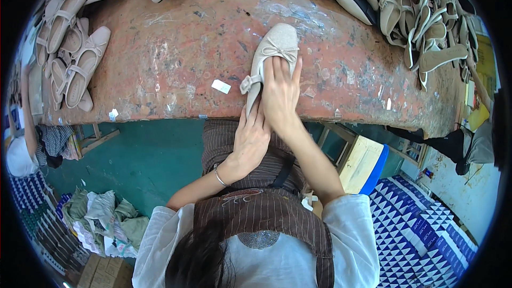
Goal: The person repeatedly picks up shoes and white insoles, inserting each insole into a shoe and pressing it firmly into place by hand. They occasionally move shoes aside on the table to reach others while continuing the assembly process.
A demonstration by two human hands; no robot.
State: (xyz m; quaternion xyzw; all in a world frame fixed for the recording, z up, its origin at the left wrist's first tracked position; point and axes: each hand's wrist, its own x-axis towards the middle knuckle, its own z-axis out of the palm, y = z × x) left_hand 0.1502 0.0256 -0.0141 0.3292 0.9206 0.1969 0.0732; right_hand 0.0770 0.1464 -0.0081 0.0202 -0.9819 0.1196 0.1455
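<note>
Both hands lie at the bench's [176, 48] near edge, right hand [280, 95] flat, fingers spread on the shoe [269, 56], left hand [249, 141] gripping its heel, a white tag [221, 86] nearby.

A small white label [221, 86] lies flat on the worn red table [176, 48], left of the middle, with a smaller white scrap [113, 113] at the near edge. Blue-and-white patterned boxes [421, 229] are stacked on the floor at near right, and brown cardboard boxes [104, 272] sit at near left.
</note>
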